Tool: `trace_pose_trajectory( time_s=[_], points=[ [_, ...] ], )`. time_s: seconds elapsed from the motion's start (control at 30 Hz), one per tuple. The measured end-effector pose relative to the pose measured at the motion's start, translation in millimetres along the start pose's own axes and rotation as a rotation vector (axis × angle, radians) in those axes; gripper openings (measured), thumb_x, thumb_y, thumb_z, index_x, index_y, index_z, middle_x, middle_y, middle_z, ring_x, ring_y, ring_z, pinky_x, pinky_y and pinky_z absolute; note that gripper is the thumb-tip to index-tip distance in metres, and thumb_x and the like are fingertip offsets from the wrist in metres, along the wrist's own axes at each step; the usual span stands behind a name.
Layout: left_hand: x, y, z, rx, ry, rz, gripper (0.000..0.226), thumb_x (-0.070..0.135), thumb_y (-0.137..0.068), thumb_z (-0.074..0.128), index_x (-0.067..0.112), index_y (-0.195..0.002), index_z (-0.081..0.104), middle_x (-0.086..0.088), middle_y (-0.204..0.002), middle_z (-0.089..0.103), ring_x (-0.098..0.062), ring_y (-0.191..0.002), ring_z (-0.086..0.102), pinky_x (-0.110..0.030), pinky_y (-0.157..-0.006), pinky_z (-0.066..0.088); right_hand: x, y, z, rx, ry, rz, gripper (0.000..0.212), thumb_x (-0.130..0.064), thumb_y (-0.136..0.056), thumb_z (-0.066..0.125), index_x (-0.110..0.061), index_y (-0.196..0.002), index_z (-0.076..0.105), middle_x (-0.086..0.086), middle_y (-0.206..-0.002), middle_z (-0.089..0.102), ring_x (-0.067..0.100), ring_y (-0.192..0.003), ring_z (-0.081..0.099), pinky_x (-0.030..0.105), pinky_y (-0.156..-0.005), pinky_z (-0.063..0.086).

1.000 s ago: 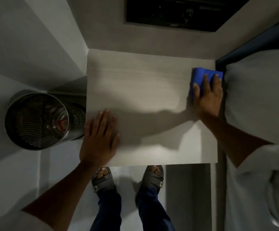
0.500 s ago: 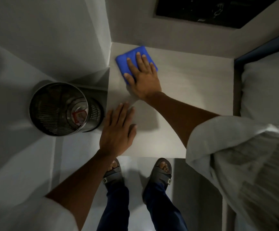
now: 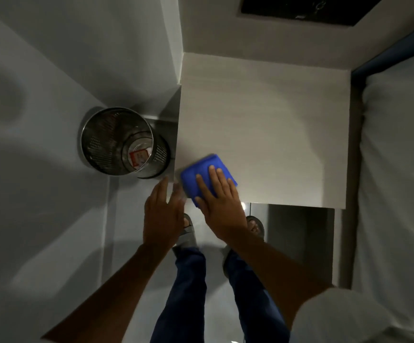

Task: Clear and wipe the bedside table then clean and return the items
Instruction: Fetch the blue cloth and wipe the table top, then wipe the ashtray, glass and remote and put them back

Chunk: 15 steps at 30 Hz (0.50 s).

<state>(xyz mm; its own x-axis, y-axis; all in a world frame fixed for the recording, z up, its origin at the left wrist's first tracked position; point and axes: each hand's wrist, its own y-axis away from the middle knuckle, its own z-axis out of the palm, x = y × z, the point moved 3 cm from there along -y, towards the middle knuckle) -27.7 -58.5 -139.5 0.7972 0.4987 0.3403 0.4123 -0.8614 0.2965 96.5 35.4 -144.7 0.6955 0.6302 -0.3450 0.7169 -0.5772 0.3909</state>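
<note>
The pale wood-grain bedside table (image 3: 270,125) fills the middle of the head view and carries nothing but a folded blue cloth (image 3: 198,174). My right hand (image 3: 220,201) lies flat on the cloth, pressing it down at the table's front left corner. My left hand (image 3: 161,214) hovers just off that corner with fingers spread and holds nothing; it looks blurred.
A perforated metal waste bin (image 3: 116,142) with a red-and-white wrapper inside stands on the floor left of the table. A white bed (image 3: 399,169) borders the table's right side. Grey walls close the left and back. My sandalled feet stand below the table's front edge.
My right hand has swept the blue cloth from the back left corner to the front left corner. My left hand has come off the tabletop and moved back past the corner.
</note>
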Motion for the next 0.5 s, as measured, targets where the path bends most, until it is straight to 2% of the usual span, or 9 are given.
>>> trace_pose_trajectory(
  time_s=[0.07, 0.13, 0.17, 0.2, 0.23, 0.3, 0.37, 0.43, 0.5],
  points=[
    [22, -2, -9, 0.008, 0.076, -0.056, 0.043, 0.033, -0.098, 0.042, 0.009, -0.129, 0.059, -0.02, -0.139, 0.056, -0.037, -0.12, 0.056, -0.044, -0.091, 0.049, 0, 11, -4, 0.028, -0.168, 0.114, 0.054, -0.04, -0.103, 0.026, -0.024, -0.154, 0.021, 0.01, -0.164, 0.009, 0.027, -0.151, 0.003, 0.045, -0.121, 0.005],
    [40, -3, -15, -0.047, 0.267, -0.17, 0.044, 0.034, -0.098, 0.051, 0.009, -0.135, 0.054, -0.014, -0.136, 0.058, -0.033, -0.119, 0.054, -0.04, -0.093, 0.046, -3, 13, -12, 0.016, -0.476, 0.245, 0.05, -0.032, -0.105, 0.03, -0.023, -0.154, 0.023, 0.011, -0.163, 0.019, 0.027, -0.15, 0.017, 0.042, -0.121, 0.021],
    [48, -3, -17, -0.076, 0.382, -0.238, 0.049, 0.032, -0.096, 0.058, 0.01, -0.139, 0.049, -0.012, -0.136, 0.058, -0.031, -0.12, 0.054, -0.039, -0.096, 0.046, -3, 16, -20, 0.014, -0.672, 0.346, 0.049, -0.029, -0.105, 0.032, -0.023, -0.153, 0.024, 0.013, -0.158, 0.031, 0.029, -0.141, 0.036, 0.035, -0.112, 0.035],
    [53, -2, -20, -0.09, 0.503, -0.321, 0.057, 0.027, -0.092, 0.065, 0.009, -0.141, 0.045, -0.01, -0.135, 0.059, -0.029, -0.119, 0.056, -0.04, -0.099, 0.048, -1, 21, -28, 0.015, -0.846, 0.445, 0.048, -0.028, -0.106, 0.033, -0.025, -0.153, 0.024, 0.016, -0.148, 0.044, 0.027, -0.122, 0.054, 0.027, -0.098, 0.045],
    [54, -1, -21, -0.089, 0.611, -0.417, 0.063, 0.022, -0.087, 0.071, 0.009, -0.142, 0.043, -0.01, -0.13, 0.062, -0.028, -0.116, 0.06, -0.041, -0.098, 0.051, 0, 25, -34, 0.009, -0.971, 0.526, 0.047, -0.028, -0.106, 0.033, -0.026, -0.152, 0.027, 0.016, -0.14, 0.051, 0.022, -0.103, 0.059, 0.022, -0.085, 0.049],
    [55, 3, -21, -0.14, 0.713, -0.578, 0.056, 0.017, -0.082, 0.076, 0.008, -0.13, 0.051, -0.009, -0.113, 0.068, -0.029, -0.106, 0.066, -0.044, -0.092, 0.055, 0, 33, -38, -0.019, -1.147, 0.64, 0.042, -0.03, -0.105, 0.036, -0.025, -0.147, 0.036, 0.015, -0.135, 0.055, 0.016, -0.094, 0.056, 0.025, -0.081, 0.049],
    [63, 8, -18, -0.237, 0.789, -0.635, 0.03, 0.017, -0.08, 0.076, 0.013, -0.106, 0.063, -0.005, -0.096, 0.069, -0.031, -0.095, 0.069, -0.048, -0.084, 0.058, 0, 44, -39, -0.008, -1.396, 0.735, 0.034, -0.029, -0.103, 0.042, -0.018, -0.135, 0.047, 0.015, -0.136, 0.055, 0.014, -0.096, 0.056, 0.023, -0.078, 0.048],
    [70, 11, -20, -0.264, 0.851, -0.638, 0.02, 0.019, -0.079, 0.074, 0.018, -0.096, 0.063, -0.006, -0.093, 0.07, -0.027, -0.088, 0.07, -0.043, -0.076, 0.06, 2, 54, -37, 0.022, -1.559, 0.792, 0.03, -0.024, -0.101, 0.049, -0.014, -0.129, 0.052, 0.019, -0.131, 0.058, 0.016, -0.099, 0.057, 0.017, -0.07, 0.049],
    [79, 15, -22, -0.275, 0.863, -0.613, 0.022, 0.023, -0.081, 0.073, 0.024, -0.098, 0.06, -0.007, -0.102, 0.069, -0.023, -0.089, 0.068, -0.043, -0.077, 0.059, 11, 70, -36, 0.067, -1.587, 0.836, 0.03, -0.015, -0.097, 0.055, -0.015, -0.126, 0.052, 0.021, -0.125, 0.062, 0.021, -0.1, 0.059, 0.02, -0.073, 0.05]
  ],
)
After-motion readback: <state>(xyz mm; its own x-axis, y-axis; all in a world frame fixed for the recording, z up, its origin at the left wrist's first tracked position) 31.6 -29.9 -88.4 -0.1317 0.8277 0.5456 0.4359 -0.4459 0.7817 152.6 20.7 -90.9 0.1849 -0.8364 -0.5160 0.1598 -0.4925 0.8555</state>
